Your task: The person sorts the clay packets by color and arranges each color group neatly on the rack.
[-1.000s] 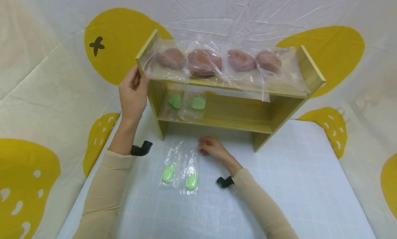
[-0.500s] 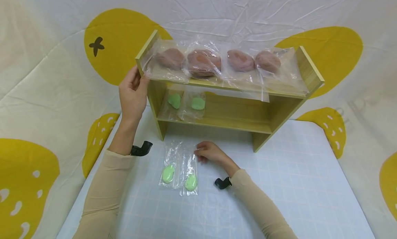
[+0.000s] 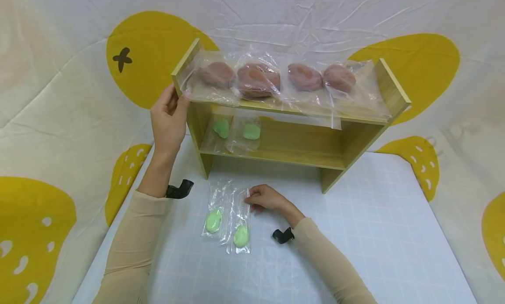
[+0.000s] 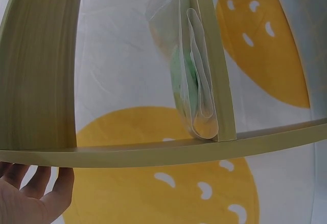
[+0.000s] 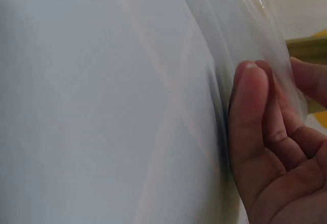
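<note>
My left hand (image 3: 168, 122) grips the upper left side panel of a small two-tier wooden shelf (image 3: 301, 150); in the left wrist view, its fingers (image 4: 62, 188) lie against the panel's edge. On the table, my right hand (image 3: 268, 198) pinches the upper right edge of a clear plastic bag (image 3: 239, 212) holding a pale green oval lump (image 3: 241, 236). The right wrist view shows the thumb (image 5: 250, 96) against the film (image 5: 225, 25). A similar bag (image 3: 218, 196) with a green lump (image 3: 213, 221) lies just left of it, their edges overlapping.
Several clear bags with pinkish-brown lumps (image 3: 258, 79) line the shelf's top tier, their edges hanging over its front. Two bags with green lumps (image 3: 251, 131) stand at the left of the lower tier. A white cloth with yellow shapes (image 3: 426, 71) hangs behind the table (image 3: 355, 234).
My right hand has moved left and toward me onto the right-hand bag, and that bag has shifted slightly toward me and to the left. The left hand stays on the shelf.
</note>
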`<state>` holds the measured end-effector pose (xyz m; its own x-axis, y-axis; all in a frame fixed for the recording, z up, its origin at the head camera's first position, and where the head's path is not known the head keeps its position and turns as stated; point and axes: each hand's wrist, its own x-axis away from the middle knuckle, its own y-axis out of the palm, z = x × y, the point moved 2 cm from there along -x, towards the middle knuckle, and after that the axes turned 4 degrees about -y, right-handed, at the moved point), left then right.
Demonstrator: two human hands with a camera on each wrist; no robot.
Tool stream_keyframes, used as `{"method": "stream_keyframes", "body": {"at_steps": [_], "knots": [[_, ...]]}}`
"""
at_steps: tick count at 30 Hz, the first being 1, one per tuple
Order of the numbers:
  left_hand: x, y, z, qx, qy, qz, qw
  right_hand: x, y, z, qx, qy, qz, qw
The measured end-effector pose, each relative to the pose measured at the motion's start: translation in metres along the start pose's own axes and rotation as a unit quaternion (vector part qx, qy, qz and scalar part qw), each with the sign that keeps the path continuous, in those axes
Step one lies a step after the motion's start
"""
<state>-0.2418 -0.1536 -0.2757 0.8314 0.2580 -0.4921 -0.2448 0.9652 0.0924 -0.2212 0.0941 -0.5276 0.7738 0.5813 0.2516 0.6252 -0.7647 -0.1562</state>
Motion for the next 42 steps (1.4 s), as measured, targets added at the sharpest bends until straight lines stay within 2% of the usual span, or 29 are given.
{"method": "stream_keyframes", "body": {"at_steps": [8, 14, 18, 25, 30, 42], "knots": [[0.0, 0.0, -0.001, -0.004, -0.003, 0.002, 1.0, 0.005, 0.004, 0.006, -0.119, 0.01, 0.001, 0.9928], [0.0, 0.0, -0.001, -0.009, 0.001, 0.002, 1.0, 0.013, 0.006, 0.007, -0.17, 0.028, -0.004, 0.985], [-0.001, 0.0, -0.001, -0.005, 0.001, 0.001, 1.0, 0.017, 0.008, 0.01, -0.171, 0.027, -0.006, 0.9849], [-0.001, 0.001, -0.002, 0.002, 0.002, 0.003, 1.0, 0.019, 0.012, 0.017, -0.168, 0.004, -0.015, 0.9856], [-0.001, 0.001, -0.001, 0.006, 0.004, 0.001, 1.0, 0.021, 0.016, 0.017, -0.168, 0.012, -0.016, 0.9856], [-0.001, 0.001, -0.002, 0.016, 0.0, 0.002, 0.9999, 0.025, 0.02, 0.019, -0.224, 0.028, -0.005, 0.9742]]}}
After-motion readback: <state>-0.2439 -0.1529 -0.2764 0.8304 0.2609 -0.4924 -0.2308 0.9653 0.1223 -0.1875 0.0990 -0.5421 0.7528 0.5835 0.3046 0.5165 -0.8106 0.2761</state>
